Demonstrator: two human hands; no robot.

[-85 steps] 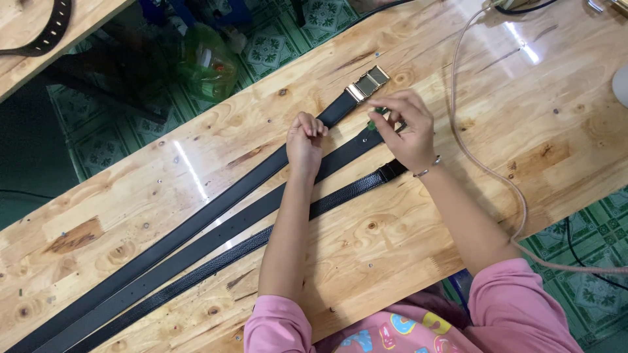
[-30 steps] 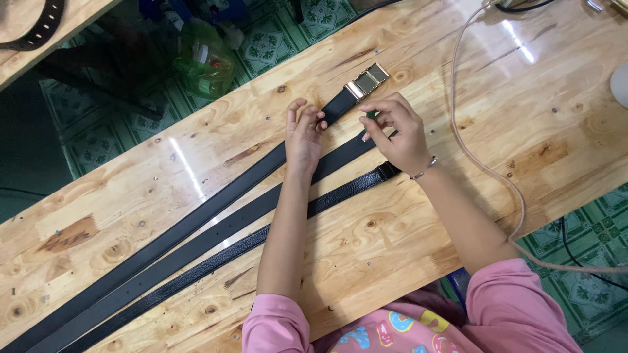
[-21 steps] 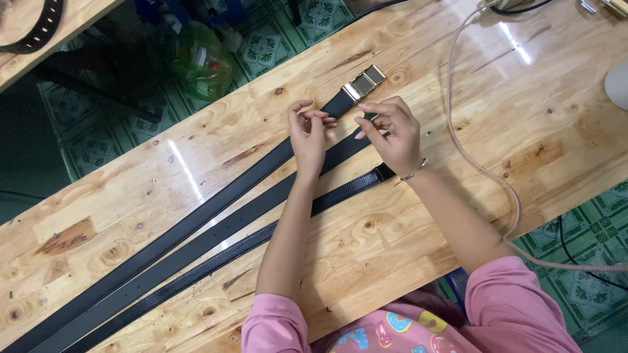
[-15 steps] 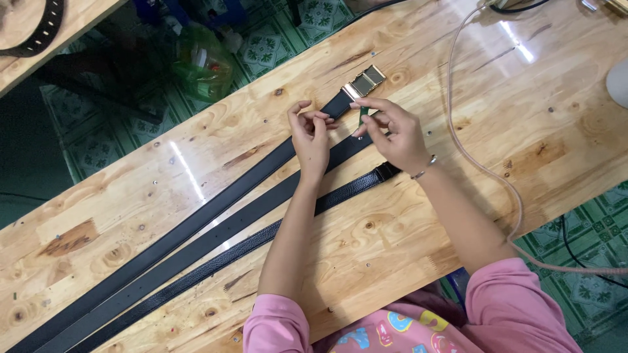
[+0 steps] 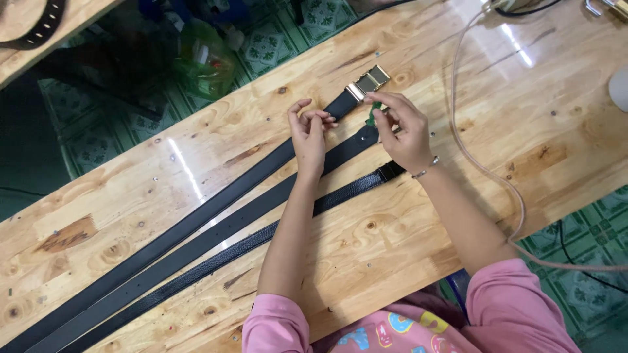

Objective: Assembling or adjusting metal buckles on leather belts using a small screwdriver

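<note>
A small green object [image 5: 375, 112], too small to identify, is pinched between the thumb and fingertips of the right hand [image 5: 405, 131], whose fingers are curled in around it. Directly beyond that hand lies the gold-coloured rectangular metal buckle [image 5: 368, 82], fixed to the end of the smooth black leather belt [image 5: 196, 222] that runs diagonally away past the left hand toward the person's left. The green object sits just short of the buckle; whether it touches it cannot be told.

The left hand [image 5: 309, 131] hovers beside the right, raised over this belt, fingers loosely bent with the tips drawn together, and it holds nothing visible.

Under and between the two hands passes a second plain black leather belt [image 5: 248, 212], parallel to the first. Nearer the person, just under the right wrist, ends a third, narrower black belt with a grained surface [image 5: 340, 196], also parallel. A thin bracelet [image 5: 425, 171] circles the right wrist.

All three belts lie on a pale varnished wooden tabletop [image 5: 543, 150]. To the right of the right hand a translucent hose [image 5: 484, 167] curves across the wood and off the near edge. Both arms wear pink sleeves [image 5: 517, 307].
</note>
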